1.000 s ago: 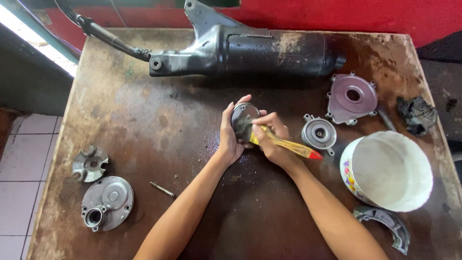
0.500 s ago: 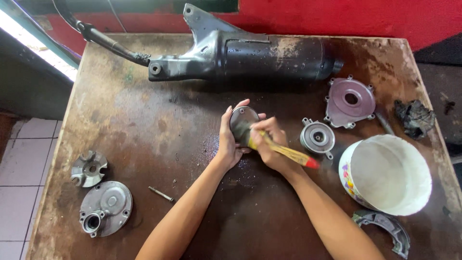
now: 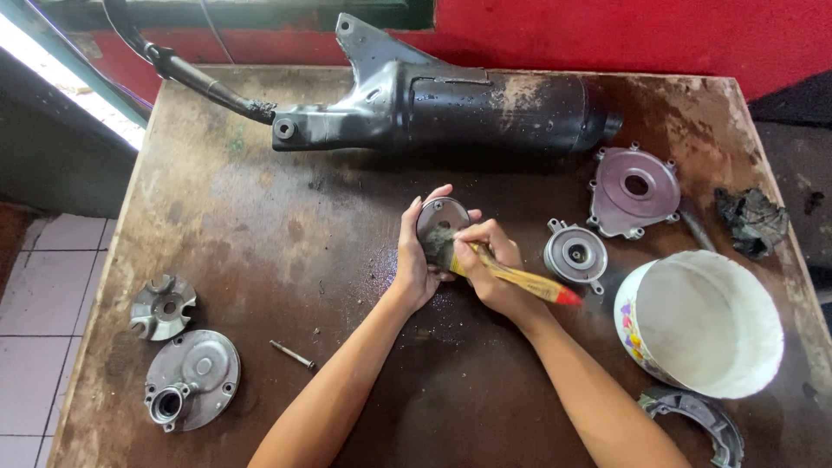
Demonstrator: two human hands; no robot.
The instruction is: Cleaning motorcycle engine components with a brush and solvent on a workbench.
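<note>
The left hand [image 3: 414, 260] holds a round metal disc [image 3: 444, 218] upright above the middle of the workbench [image 3: 286, 260]. The fingers [image 3: 440, 194] curl over the disc's top and far edge, and the palm backs its left side; the grip is closed on the rim, with the disc's flat face turned towards the camera. The right hand [image 3: 490, 269] is closed around the yellow wooden handle of a paintbrush [image 3: 511, 277]. The handle runs down and to the right and ends in a red tip clear of the hand. The dark bristles lie against the lower face of the disc, just below the left fingertips and directly left of the right knuckles. Both hands touch or nearly touch at the disc.

Behind the hands, a black exhaust muffler [image 3: 485, 108] lies across the far side of the workbench, its pipe leading off to the left. To the right of the hands sit a small round housing with mounting lugs [image 3: 575, 255] and, further back, a larger flat cover plate [image 3: 634, 189]. A dirty rag [image 3: 752, 220] lies near the right edge. A white bowl [image 3: 706, 321] stands at the near right, with a brake shoe [image 3: 700, 423] just in front of it. At the near left lie a finned impeller [image 3: 162, 306], a round cover [image 3: 192, 379] and a loose bolt [image 3: 292, 354].
</note>
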